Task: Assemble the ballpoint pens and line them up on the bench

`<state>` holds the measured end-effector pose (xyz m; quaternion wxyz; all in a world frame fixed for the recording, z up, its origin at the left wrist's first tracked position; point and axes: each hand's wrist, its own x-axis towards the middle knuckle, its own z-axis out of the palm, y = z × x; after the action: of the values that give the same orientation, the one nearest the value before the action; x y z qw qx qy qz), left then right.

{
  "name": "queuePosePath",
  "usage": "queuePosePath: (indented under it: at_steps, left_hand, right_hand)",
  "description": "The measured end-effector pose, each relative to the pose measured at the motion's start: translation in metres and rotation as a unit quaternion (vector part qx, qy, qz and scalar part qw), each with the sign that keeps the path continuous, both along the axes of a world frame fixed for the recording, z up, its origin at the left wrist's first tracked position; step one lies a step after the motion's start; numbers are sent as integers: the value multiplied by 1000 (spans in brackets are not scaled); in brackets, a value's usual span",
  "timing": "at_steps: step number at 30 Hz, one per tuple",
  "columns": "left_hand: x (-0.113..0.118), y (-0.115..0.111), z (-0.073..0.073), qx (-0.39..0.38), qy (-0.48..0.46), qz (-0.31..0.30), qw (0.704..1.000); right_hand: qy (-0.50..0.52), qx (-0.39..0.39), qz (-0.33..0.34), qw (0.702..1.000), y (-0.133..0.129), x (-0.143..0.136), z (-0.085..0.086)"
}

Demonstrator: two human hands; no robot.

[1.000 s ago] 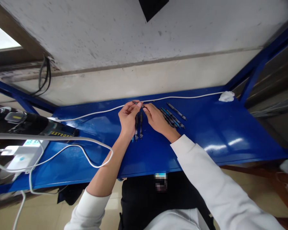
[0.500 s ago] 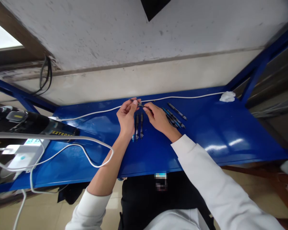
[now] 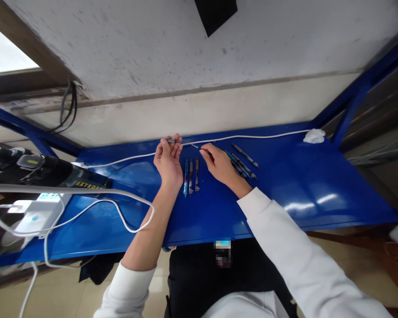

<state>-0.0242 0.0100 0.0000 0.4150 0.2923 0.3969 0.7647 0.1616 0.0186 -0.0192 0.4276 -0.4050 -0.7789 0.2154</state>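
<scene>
My left hand (image 3: 170, 163) is turned palm up above the back of the blue table, its thumb pinching a short dark pen part (image 3: 174, 141). My right hand (image 3: 219, 165) is closed on a slim pen piece (image 3: 194, 146), whose thin pale end points toward the left hand. A gap separates the two parts. The fingers hide most of the right piece. Below and between the hands lie a blue pen (image 3: 186, 179) and two dark pens (image 3: 191, 176), side by side. Several more pens (image 3: 239, 165) lie just right of my right hand, with a dark pen (image 3: 245, 155) beside them.
A white cable (image 3: 262, 136) runs along the back of the blue table (image 3: 305, 176) to a crumpled white wad (image 3: 314, 136). At the left are a black device (image 3: 66, 174), a white power strip (image 3: 36, 218) and a looping white cord (image 3: 119, 212). The wall (image 3: 192, 106) stands close behind.
My hands have moved apart, the left going leftward with the dark pen part. A thin pale end now shows from the piece in my right hand. The blue pen is now more visible.
</scene>
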Motion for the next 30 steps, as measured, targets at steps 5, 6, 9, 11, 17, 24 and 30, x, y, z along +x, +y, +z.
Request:
queuePosePath:
  at_steps: [5,6,9,11,17,24,30]
  left_hand:
    - [-7,3,-8,-33,-59,-34,997]
    - [-7,3,-8,-36,-67,-35,997]
    - [-6,3,-7,-34,-86,-36,995]
    - [-4,2,-6,-30,-91,-38,995]
    - [4,-2,0,-23,-54,-59,997]
    - [13,-6,4,-13,-20,-80,997]
    - [18,-7,4,5,-2,-94,996]
  right_hand:
    - [4,-1,4,1000,0,0,0]
    - [6,0,3,1000,-1,0,1]
    - [6,4,1,1000,-1,0,1]
    - [5,3,1,1000,-1,-1,1]
    - [1,5,3,1000,-1,-1,0]
    - [-2,5,6,1000,-1,-1,0]
    - [0,7,7,1000,-1,-1,-1]
